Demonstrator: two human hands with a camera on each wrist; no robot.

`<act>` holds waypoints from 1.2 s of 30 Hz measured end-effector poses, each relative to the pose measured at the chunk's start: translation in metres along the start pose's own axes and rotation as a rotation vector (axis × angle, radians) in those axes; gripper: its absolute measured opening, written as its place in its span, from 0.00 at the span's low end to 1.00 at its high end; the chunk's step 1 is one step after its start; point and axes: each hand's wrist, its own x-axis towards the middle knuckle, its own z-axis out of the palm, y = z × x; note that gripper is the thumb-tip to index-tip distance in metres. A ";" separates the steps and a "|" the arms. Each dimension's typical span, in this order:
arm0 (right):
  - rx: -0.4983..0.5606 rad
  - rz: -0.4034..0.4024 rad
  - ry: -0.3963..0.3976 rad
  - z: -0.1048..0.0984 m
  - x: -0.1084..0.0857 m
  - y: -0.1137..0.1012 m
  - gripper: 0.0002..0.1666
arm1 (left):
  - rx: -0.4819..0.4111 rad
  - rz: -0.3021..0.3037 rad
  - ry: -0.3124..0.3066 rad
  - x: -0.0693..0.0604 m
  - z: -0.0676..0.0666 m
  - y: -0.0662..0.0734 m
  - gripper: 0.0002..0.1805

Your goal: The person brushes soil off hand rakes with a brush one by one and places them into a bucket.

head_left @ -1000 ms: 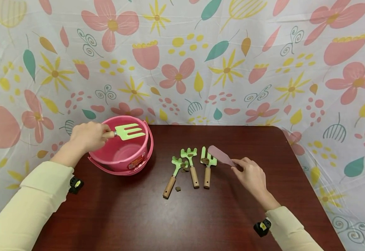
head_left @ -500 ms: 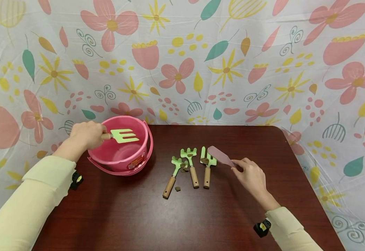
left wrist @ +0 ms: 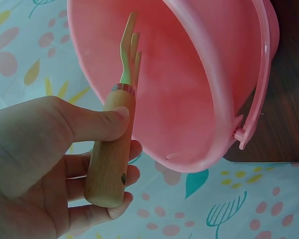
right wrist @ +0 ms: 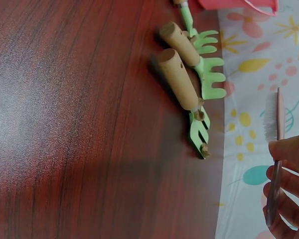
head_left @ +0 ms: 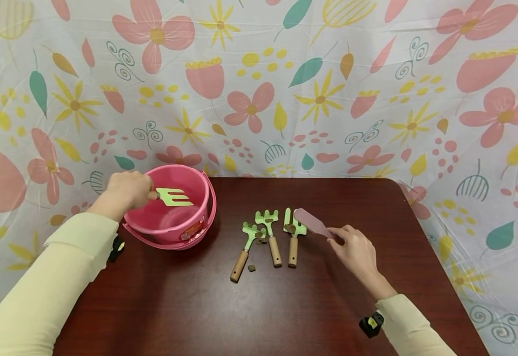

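My left hand (head_left: 129,189) grips the wooden handle of a small green garden fork (head_left: 174,197). The fork's tines hang over the open mouth of a pink bucket (head_left: 187,230). In the left wrist view, thumb and fingers wrap the handle (left wrist: 112,149) in front of the bucket's inside. My right hand (head_left: 355,249) holds a mauve brush (head_left: 313,221), whose pale bristles (right wrist: 270,119) show in the right wrist view. Below the brush head lies another green fork (head_left: 293,242) with brown clumps on it. Beside it are two green hand rakes (head_left: 274,247) (head_left: 242,262), also dirtied.
Loose brown bits, one a small clump (head_left: 252,268), lie near the rakes on the dark red-brown table (head_left: 259,316). The bucket's handle (head_left: 211,207) hangs down at its right side. A flower-patterned cloth (head_left: 250,59) hangs behind the table.
The fork in my left hand has come down and slightly left, lower over the bucket's opening. My right hand and the brush have stayed almost still, and the tools on the table lie unmoved.
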 end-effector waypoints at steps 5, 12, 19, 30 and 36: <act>0.003 0.002 -0.002 0.001 0.000 -0.001 0.17 | 0.008 0.001 -0.029 0.004 0.001 0.003 0.16; -0.002 0.010 -0.006 0.002 -0.001 -0.001 0.17 | 0.020 0.006 -0.052 0.010 0.009 0.008 0.16; 0.001 0.005 -0.007 0.003 -0.002 0.000 0.17 | 0.057 0.032 -0.076 0.013 0.011 0.014 0.15; -0.004 0.008 -0.012 0.005 -0.005 0.001 0.17 | 0.066 0.052 -0.109 0.020 0.020 0.016 0.12; -0.010 0.003 -0.007 0.006 -0.005 0.002 0.17 | 0.071 0.071 -0.133 0.021 0.025 0.019 0.11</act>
